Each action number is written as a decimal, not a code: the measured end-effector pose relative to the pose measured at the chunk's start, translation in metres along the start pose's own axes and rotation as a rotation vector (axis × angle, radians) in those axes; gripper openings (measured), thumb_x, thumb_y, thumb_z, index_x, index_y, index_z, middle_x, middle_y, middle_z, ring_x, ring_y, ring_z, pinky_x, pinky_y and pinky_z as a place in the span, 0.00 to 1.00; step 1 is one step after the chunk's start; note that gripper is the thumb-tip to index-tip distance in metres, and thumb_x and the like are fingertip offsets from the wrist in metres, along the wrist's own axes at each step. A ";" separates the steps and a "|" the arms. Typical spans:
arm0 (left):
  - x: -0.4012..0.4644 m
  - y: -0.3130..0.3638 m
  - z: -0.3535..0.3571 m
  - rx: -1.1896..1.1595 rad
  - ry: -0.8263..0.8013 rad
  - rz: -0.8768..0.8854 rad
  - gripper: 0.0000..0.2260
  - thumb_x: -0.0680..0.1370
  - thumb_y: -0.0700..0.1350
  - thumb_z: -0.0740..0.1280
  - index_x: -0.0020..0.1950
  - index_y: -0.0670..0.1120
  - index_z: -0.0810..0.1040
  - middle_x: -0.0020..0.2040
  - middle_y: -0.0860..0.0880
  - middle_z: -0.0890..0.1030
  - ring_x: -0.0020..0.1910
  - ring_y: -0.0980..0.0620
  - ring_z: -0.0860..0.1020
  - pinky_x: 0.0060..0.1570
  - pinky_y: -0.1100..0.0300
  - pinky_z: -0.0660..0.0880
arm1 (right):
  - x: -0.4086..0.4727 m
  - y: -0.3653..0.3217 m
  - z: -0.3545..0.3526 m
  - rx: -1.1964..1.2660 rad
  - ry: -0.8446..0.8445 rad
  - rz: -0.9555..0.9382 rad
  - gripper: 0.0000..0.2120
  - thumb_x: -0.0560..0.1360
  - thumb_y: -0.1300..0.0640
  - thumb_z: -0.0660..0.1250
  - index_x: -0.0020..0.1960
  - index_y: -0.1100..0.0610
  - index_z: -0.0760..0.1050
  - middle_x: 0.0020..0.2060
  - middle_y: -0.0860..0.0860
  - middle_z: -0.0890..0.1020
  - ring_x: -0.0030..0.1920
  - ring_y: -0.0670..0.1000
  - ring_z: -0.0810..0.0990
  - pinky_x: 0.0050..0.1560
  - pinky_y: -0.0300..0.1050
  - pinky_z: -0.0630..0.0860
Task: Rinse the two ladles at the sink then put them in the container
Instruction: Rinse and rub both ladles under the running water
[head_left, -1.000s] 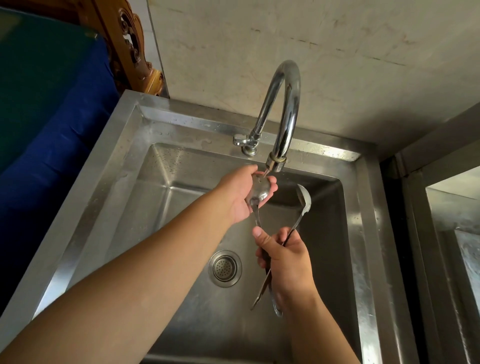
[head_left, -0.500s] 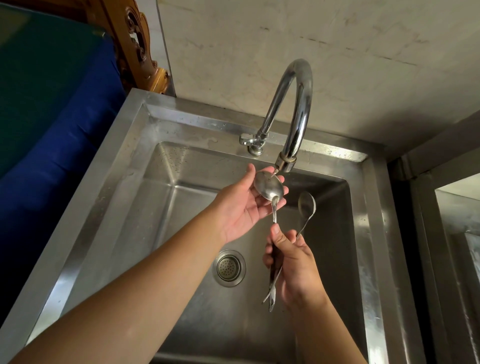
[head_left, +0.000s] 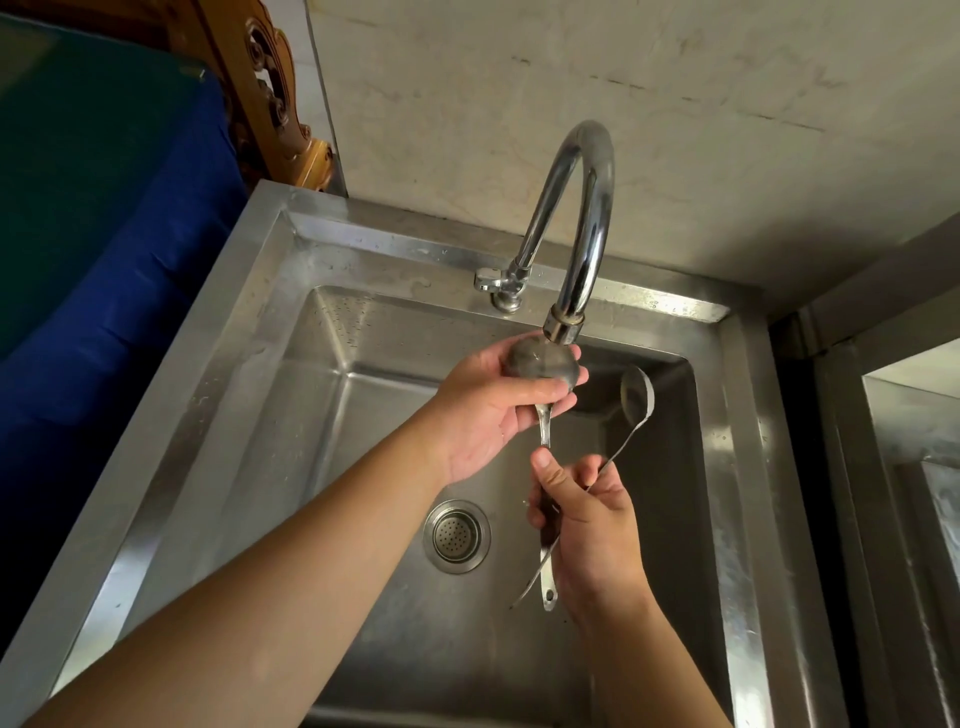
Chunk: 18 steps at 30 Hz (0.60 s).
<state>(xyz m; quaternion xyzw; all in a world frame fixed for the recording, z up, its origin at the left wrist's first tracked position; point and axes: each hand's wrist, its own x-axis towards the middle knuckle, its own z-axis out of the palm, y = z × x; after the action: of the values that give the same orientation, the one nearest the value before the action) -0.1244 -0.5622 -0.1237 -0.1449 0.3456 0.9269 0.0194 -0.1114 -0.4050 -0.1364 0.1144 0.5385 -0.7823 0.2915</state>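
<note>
The steel sink (head_left: 249, 364) fills most of my view, a deep square basin set against a pale, stained wall (head_left: 727, 130). To its left lies a blue surface (head_left: 119, 260) with a carved wooden piece (head_left: 270, 104) behind it; to its right stands another steel unit (head_left: 904, 467). The curved tap (head_left: 587, 208) arches over the back rim, its outlet pointing down into the basin, with a small lever (head_left: 485, 280) at its base. The round drain strainer (head_left: 456, 536) sits in the basin floor, just left of my right hand.

My left hand (head_left: 483, 415) reaches in from the lower left and cups the bowl of the first ladle (head_left: 540, 364) directly beneath the tap outlet, my fingers curled around its underside and my thumb along the near edge. I cannot tell whether water is running onto it.

My right hand (head_left: 587, 525) is closed around both handles low in the basin, thumb pressed up along the first ladle's handle. The second ladle (head_left: 636, 397) leans away to the right, its bowl held up near the basin's back right corner, clear of the tap. The two handle ends poke out below my fist, crossing one another above the basin floor.
</note>
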 end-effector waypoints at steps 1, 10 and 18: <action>0.001 0.001 0.002 0.028 0.034 -0.013 0.24 0.73 0.25 0.70 0.68 0.33 0.72 0.58 0.41 0.83 0.57 0.43 0.84 0.50 0.57 0.81 | -0.001 0.000 -0.002 -0.029 0.008 -0.004 0.22 0.64 0.59 0.80 0.34 0.49 0.64 0.29 0.54 0.72 0.26 0.50 0.74 0.26 0.41 0.69; 0.013 0.004 0.019 0.186 0.393 -0.158 0.16 0.69 0.39 0.80 0.51 0.44 0.77 0.35 0.46 0.83 0.26 0.54 0.80 0.23 0.66 0.72 | -0.003 0.005 -0.011 -0.200 -0.040 -0.037 0.24 0.63 0.57 0.83 0.34 0.46 0.66 0.25 0.50 0.73 0.25 0.51 0.74 0.27 0.43 0.71; 0.015 0.014 0.016 -0.071 0.491 -0.186 0.23 0.84 0.59 0.55 0.53 0.41 0.77 0.40 0.42 0.88 0.32 0.46 0.86 0.24 0.61 0.78 | -0.004 0.001 -0.001 -0.029 -0.098 0.093 0.24 0.64 0.62 0.83 0.34 0.49 0.66 0.28 0.52 0.75 0.26 0.49 0.75 0.23 0.40 0.69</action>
<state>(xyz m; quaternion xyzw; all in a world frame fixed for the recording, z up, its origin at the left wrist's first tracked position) -0.1452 -0.5634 -0.1071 -0.3969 0.2925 0.8699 0.0149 -0.1073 -0.4025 -0.1357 0.0967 0.5289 -0.7647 0.3552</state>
